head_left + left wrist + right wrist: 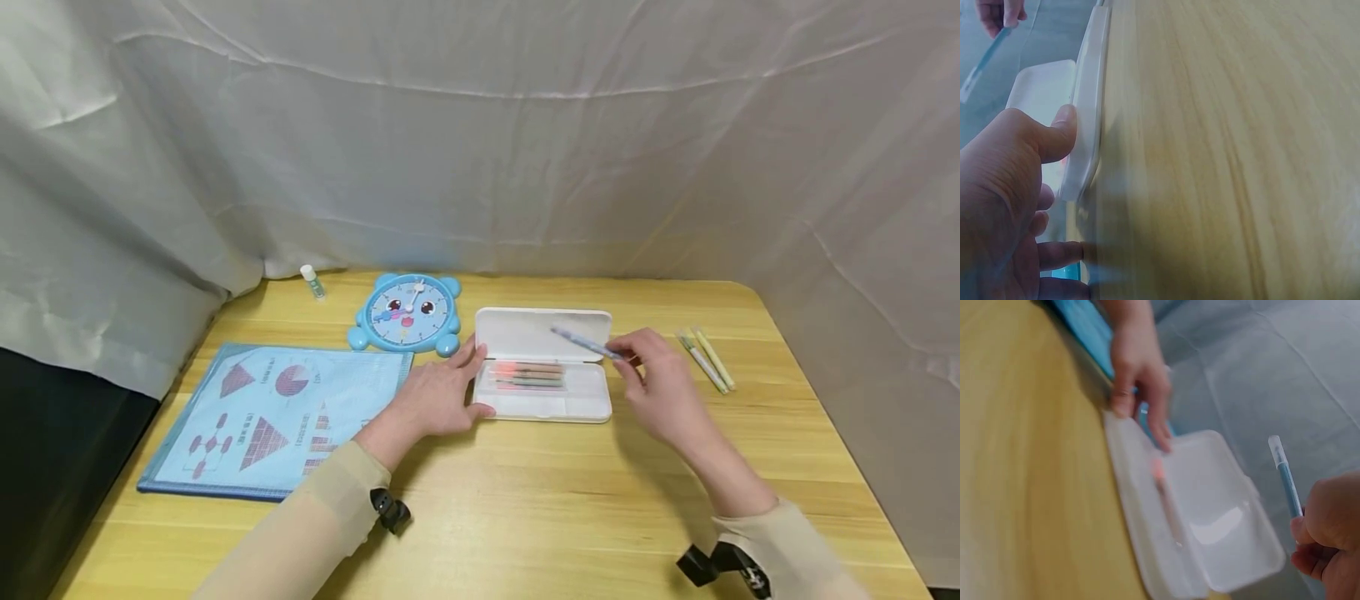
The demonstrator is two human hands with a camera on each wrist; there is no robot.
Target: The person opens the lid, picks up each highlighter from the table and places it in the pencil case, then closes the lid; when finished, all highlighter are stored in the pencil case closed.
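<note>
A white pencil case (587,403) lies on the table with its lid (517,333) raised behind it. Several pens (528,375) with pinkish and greenish barrels lie side by side in its left part. My left hand (437,393) holds the case at its left end, thumb at the front corner and fingers by the lid. A blue pen with a clear cap (1288,483) is pinched near one end between the thumb and fingers of my right hand (663,387). That pen hangs over the case's right side, its capped end pointing left, apart from the case.
Two pens, one yellow (715,358) and one greenish (702,362), lie right of the case. A blue toy clock (408,315) sits behind my left hand. At left are a blue document pouch (262,417) and a glue stick (312,282). Grey cloth (525,167) borders the table.
</note>
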